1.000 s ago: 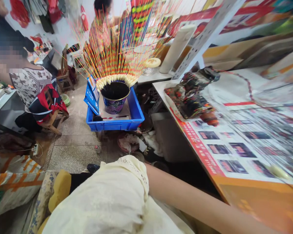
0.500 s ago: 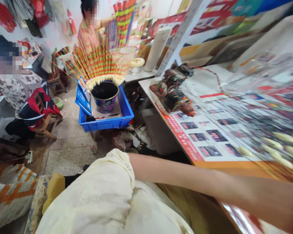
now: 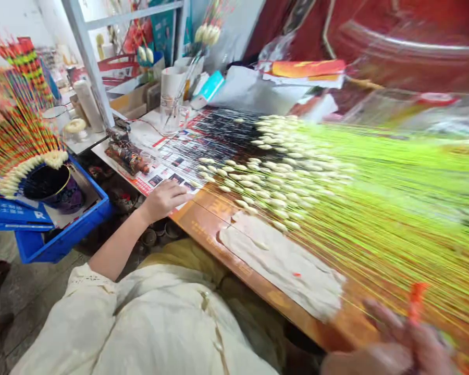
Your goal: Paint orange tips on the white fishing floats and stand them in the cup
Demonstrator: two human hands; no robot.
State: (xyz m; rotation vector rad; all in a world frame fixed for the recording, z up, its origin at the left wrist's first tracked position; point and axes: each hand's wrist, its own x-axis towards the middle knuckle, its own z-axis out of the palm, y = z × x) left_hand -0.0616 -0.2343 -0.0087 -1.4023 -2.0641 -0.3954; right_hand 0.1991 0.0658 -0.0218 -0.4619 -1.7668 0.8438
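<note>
My left hand (image 3: 166,199) is over the near table edge, fingers together at a thin dark strand. This strand runs right to a single pale bud (image 3: 261,245) above a whitish cloth (image 3: 281,260). From the bud a thin greenish stem leads toward my right hand (image 3: 391,351). That hand, blurred at the bottom right, grips an orange-red object (image 3: 416,302) whose shape is unclear. Beyond the cloth lie many pale buds (image 3: 273,182) with black strands (image 3: 222,130) to the left and yellow-green stems (image 3: 394,208) to the right.
At the left, a blue crate (image 3: 97,213) holds a dark bucket (image 3: 66,192) with striped sticks fanned around it. A stained dark object (image 3: 128,156) lies on the printed sheet. Behind stand a glass of tools (image 3: 171,117) and a metal post (image 3: 88,62).
The view has swung right, bringing both hands, the bud pile and cloth into sight. My left arm, earlier stretched to the right, now reaches forward. The crate appears farther left; the seated people are out of view.
</note>
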